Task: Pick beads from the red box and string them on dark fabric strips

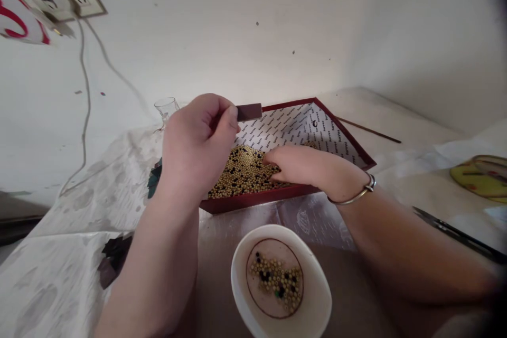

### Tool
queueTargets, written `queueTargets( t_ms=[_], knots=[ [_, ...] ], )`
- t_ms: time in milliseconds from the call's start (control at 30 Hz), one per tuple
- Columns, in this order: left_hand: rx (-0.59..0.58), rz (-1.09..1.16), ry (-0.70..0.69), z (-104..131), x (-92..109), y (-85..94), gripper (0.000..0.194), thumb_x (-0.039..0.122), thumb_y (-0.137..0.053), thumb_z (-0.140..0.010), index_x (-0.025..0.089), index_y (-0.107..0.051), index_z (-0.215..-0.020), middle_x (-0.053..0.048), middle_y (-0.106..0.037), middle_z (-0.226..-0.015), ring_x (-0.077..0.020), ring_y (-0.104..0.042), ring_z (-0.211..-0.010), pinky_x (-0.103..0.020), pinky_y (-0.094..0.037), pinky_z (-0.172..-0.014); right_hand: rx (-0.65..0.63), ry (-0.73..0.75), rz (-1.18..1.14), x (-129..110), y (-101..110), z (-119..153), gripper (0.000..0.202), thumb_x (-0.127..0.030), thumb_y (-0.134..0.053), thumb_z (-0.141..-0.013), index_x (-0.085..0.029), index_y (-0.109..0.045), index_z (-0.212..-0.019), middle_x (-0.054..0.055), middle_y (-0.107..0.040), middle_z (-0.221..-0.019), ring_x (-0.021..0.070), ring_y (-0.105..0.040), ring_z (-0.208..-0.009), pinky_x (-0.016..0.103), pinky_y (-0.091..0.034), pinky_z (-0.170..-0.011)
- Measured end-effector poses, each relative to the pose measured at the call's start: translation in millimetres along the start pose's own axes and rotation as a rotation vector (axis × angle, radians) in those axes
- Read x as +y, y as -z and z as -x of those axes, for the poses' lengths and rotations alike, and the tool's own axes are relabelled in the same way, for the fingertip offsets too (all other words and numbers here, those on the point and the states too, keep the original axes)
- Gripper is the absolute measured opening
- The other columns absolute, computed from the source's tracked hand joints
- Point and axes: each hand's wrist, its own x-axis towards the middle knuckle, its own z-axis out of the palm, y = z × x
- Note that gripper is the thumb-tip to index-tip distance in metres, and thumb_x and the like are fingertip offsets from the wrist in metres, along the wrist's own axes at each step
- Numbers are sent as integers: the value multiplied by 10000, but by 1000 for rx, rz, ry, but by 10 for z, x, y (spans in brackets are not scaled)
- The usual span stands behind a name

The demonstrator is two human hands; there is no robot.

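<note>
My left hand (200, 140) is closed around a flat brown rectangular strip (249, 111), whose end sticks out to the right past the thumb. It hovers over the left part of a red shallow box (253, 200) lined with printed white paper. Inside the box lies a spread of small tan and black beads (241, 171). My right hand (297, 165) reaches in from the right, with thumb and fingers apart against the beads; its fingertips are partly hidden. Close to me stands a white bowl (322, 280) with a few more tan and black beads (277, 277) and a green one at its bottom.
A clear glass (166, 107) stands behind my left hand. Dark crumpled pieces (114, 253) lie on the left of the white tablecloth (51, 264). To the right are a thin brown stick (368, 129), a black pen-like tool (455, 232) and a yellow round container (479, 179).
</note>
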Motion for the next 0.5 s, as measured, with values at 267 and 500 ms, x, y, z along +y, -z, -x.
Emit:
queueTargets(
  t_ms=[267, 500],
  knots=[
    [-36, -55, -12, 26, 52, -90, 153, 250, -477, -819, 207, -587, -721, 25, -616, -626, -110, -551, -599, -245, -371, -539, -140, -23, 33, -119, -13, 90, 207, -233, -546, -756, -141, -670, -894, 117, -685, -862, 223, -628, -731, 305, -413, -608],
    [-73, -84, -29, 36, 74, -106, 145, 243, -474, -809, 206, -593, -735, 28, -605, -620, -104, -525, -575, -242, -338, -522, -221, -47, -1, -124, 4, 7, 194, -98, -500, -703, -150, -681, -748, 75, -683, -712, 157, -580, -561, 262, -362, -514]
  ],
)
